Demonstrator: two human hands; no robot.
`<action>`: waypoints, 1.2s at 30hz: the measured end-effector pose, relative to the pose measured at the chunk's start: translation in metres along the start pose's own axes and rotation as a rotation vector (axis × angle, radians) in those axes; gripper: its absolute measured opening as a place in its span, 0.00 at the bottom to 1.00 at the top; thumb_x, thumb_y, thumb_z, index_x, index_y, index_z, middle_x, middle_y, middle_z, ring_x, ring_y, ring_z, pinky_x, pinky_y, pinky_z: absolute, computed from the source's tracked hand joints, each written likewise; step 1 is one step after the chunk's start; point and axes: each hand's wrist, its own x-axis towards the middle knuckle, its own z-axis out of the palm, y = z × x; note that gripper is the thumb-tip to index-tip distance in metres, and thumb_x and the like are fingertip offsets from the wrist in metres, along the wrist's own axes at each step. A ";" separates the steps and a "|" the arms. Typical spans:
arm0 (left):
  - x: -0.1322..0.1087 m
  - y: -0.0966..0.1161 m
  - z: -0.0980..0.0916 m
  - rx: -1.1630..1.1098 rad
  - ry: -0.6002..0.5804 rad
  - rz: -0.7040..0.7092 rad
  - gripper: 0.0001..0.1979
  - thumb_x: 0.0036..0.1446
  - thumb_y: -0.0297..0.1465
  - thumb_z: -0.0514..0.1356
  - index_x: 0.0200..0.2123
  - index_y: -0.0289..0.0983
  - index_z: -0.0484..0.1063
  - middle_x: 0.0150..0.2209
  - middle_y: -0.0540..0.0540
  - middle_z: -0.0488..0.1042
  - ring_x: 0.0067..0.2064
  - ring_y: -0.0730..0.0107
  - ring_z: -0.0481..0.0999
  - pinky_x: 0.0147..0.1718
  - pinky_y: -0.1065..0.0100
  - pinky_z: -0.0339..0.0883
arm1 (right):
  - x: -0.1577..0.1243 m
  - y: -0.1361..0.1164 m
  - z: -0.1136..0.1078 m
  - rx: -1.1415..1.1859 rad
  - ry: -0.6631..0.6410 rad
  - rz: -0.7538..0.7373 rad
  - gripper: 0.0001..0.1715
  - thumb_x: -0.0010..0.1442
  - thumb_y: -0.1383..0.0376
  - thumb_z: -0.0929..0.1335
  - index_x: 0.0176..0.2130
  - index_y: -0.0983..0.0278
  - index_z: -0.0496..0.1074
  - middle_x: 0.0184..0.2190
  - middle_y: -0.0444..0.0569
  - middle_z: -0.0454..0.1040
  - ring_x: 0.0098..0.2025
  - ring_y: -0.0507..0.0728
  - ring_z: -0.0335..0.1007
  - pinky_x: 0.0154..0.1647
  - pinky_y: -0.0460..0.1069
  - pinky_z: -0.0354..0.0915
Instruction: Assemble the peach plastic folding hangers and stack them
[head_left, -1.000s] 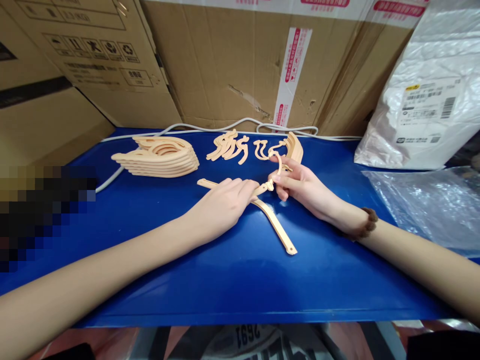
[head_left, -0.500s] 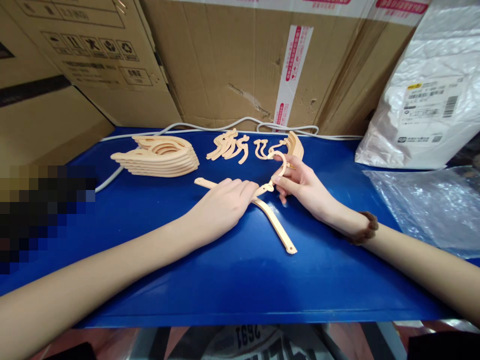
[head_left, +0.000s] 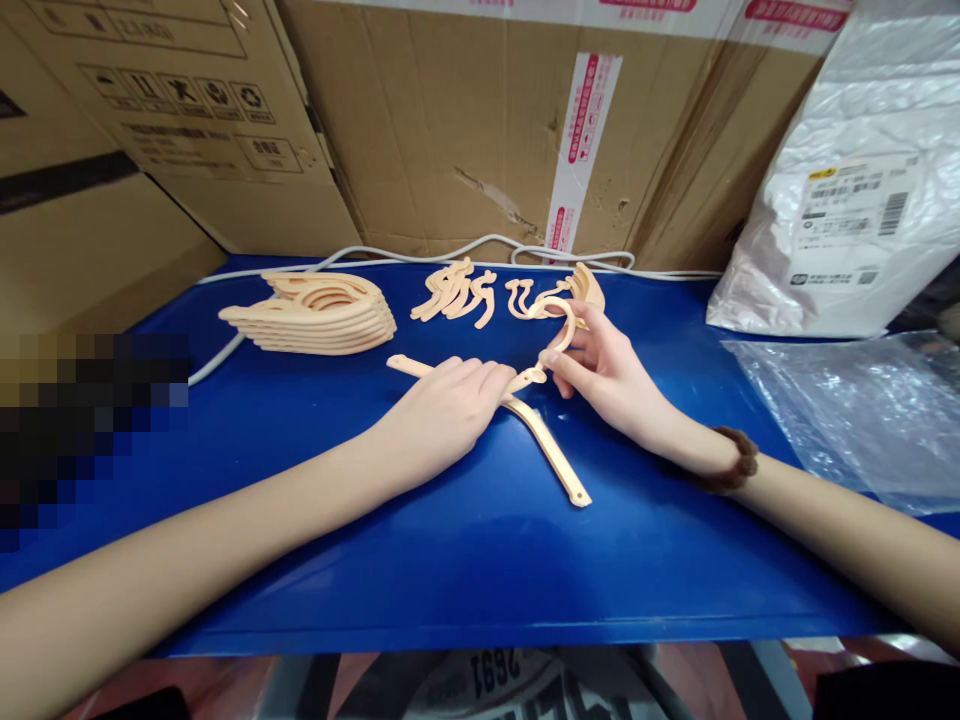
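A beige plastic folding hanger lies on the blue table, its bent arm (head_left: pixel 551 455) pointing toward the front and another arm (head_left: pixel 409 366) sticking out to the left. My left hand (head_left: pixel 461 400) is closed over the middle where these arms cross, pressing it down. At the joint, the curved hook (head_left: pixel 571 325) rises, pinched between the thumb and fingers of my right hand (head_left: pixel 607 365). The hook's lower end meets the hanger's centre; whether it is seated there I cannot tell. My left palm hides part of the arms.
Behind my left hand sits a stack of beige hanger parts (head_left: pixel 315 330). Loose hooks (head_left: pixel 454 292) and curved pieces (head_left: pixel 590 287) lie farther back. A grey cable (head_left: pixel 420 252) runs along cardboard boxes (head_left: pixel 450 120). A white parcel bag (head_left: pixel 832 220) and clear plastic (head_left: pixel 862 420) are at right.
The hook has turned slightly in my right hand, and the lower fingers of that hand have curled in closer. My left hand stays put on the hanger.
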 end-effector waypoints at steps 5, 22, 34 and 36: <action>0.000 -0.001 0.000 0.009 0.006 0.012 0.12 0.69 0.26 0.47 0.45 0.31 0.69 0.34 0.45 0.74 0.33 0.61 0.70 0.33 0.62 0.59 | 0.000 -0.001 0.000 0.003 0.032 0.042 0.24 0.58 0.65 0.69 0.52 0.60 0.58 0.30 0.38 0.69 0.18 0.45 0.63 0.18 0.45 0.62; 0.001 0.000 -0.004 -0.026 0.022 -0.026 0.15 0.70 0.31 0.45 0.46 0.32 0.70 0.37 0.43 0.77 0.35 0.59 0.74 0.35 0.61 0.62 | -0.003 -0.002 0.003 0.104 -0.015 0.112 0.27 0.59 0.63 0.69 0.55 0.61 0.58 0.30 0.38 0.70 0.17 0.45 0.64 0.16 0.43 0.61; 0.004 -0.009 -0.017 -1.117 -0.042 -0.507 0.11 0.65 0.38 0.54 0.46 0.38 0.63 0.29 0.52 0.70 0.26 0.73 0.72 0.22 0.74 0.65 | -0.013 -0.016 0.006 -0.893 -0.212 -0.157 0.37 0.61 0.61 0.68 0.64 0.65 0.54 0.40 0.49 0.74 0.40 0.57 0.71 0.37 0.51 0.66; 0.006 -0.010 -0.016 -1.245 -0.054 -0.555 0.13 0.63 0.41 0.55 0.41 0.36 0.65 0.30 0.50 0.71 0.26 0.74 0.71 0.21 0.74 0.66 | -0.014 -0.017 0.005 -1.012 -0.238 -0.237 0.29 0.62 0.67 0.65 0.61 0.67 0.59 0.42 0.52 0.75 0.42 0.58 0.71 0.39 0.51 0.65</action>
